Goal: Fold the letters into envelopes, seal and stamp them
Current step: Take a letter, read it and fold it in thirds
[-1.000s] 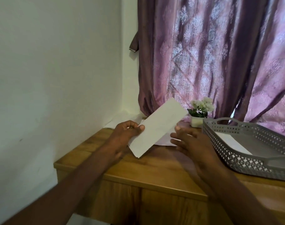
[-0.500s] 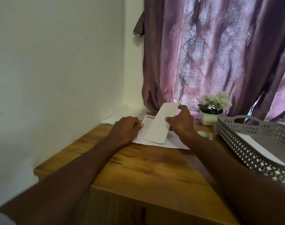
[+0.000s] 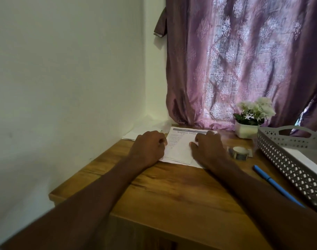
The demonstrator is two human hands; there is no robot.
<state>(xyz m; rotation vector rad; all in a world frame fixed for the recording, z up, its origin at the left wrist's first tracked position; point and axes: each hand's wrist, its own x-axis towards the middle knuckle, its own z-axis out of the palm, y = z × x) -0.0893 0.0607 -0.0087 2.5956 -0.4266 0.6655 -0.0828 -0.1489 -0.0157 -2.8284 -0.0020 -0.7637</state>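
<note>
A printed letter [image 3: 183,134] lies flat on the wooden table [image 3: 172,192] near the curtain. A plain white envelope [image 3: 181,152] lies on top of it, between my hands. My left hand [image 3: 148,148] rests with curled fingers on the letter's left edge. My right hand [image 3: 207,149] lies over the envelope's right side, thumb on its face, holding it down. The envelope's far end is hidden under my right fingers. A roll of tape [image 3: 240,153] sits just right of my right hand.
A blue pen [image 3: 276,185] lies to the right of my right forearm. A grey perforated tray [image 3: 287,159] with white paper inside fills the right edge. A small white flower pot [image 3: 247,131] stands by the curtain. More sheets [image 3: 141,132] lie in the back-left corner.
My right hand took the envelope from my left hand and brought it down flat onto the letter. My left hand let go and dropped to the letter's left edge. The view tilted down.
</note>
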